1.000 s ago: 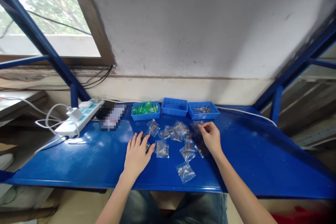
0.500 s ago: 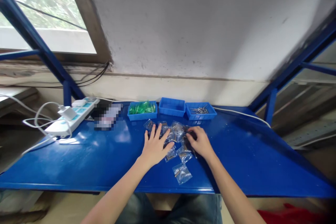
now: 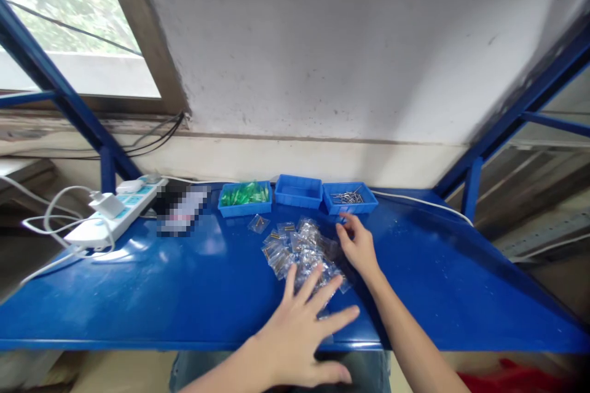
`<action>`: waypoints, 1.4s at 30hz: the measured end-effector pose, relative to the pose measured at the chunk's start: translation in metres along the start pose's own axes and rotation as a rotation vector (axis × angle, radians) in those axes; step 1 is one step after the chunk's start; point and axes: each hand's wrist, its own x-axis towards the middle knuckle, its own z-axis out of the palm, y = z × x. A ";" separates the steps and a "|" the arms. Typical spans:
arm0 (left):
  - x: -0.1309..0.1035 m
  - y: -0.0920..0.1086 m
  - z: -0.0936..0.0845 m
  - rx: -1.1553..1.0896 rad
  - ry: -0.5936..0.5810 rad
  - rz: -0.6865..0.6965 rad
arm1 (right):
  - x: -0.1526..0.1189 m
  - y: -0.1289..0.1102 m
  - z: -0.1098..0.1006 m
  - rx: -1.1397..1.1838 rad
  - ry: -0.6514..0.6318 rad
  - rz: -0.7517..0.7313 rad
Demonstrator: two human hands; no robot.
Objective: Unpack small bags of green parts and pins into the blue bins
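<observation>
Several small clear plastic bags [image 3: 281, 252] with little brass-coloured and dark pieces inside lie heaped on the blue table [image 3: 184, 295]. My left hand [image 3: 302, 325] is open with its fingers spread wide, over the near side of the heap, partly covering it. At the heap's right edge, my right hand [image 3: 359, 245] has loosely bent fingers, with a gap between thumb and forefinger and nothing visible in them. One separate bag [image 3: 259, 223] lies beyond the heap to the left.
Along the back stand a blue bin of green pieces [image 3: 245, 198], a middle blue bin [image 3: 298, 190] and a blue bin of metal pins [image 3: 349, 198]. At left lie a white power strip [image 3: 115, 212] with cables and a blurred-out flat object [image 3: 184, 209]. Blue frame posts flank the table.
My left hand has moved toward the table's near edge, and the bags are gathered into a tighter heap. My right hand has shifted slightly right, off the bags, and its fingers have loosened.
</observation>
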 end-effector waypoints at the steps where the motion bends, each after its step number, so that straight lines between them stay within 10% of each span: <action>1: 0.003 0.005 0.005 -0.018 -0.024 0.012 | 0.008 0.005 0.000 -0.011 0.013 0.024; 11: 0.058 -0.025 0.013 -0.078 0.107 -0.102 | 0.030 0.029 -0.014 -0.126 0.285 0.192; 22: 0.111 -0.067 0.007 -0.730 0.686 -0.545 | 0.015 0.005 -0.006 0.072 0.434 0.056; 37: 0.108 -0.077 0.015 -1.052 0.987 -0.659 | -0.001 -0.030 0.025 0.280 0.171 0.031; 42: 0.107 -0.079 0.016 -1.146 1.137 -0.667 | -0.005 -0.037 0.038 -0.042 0.215 -0.227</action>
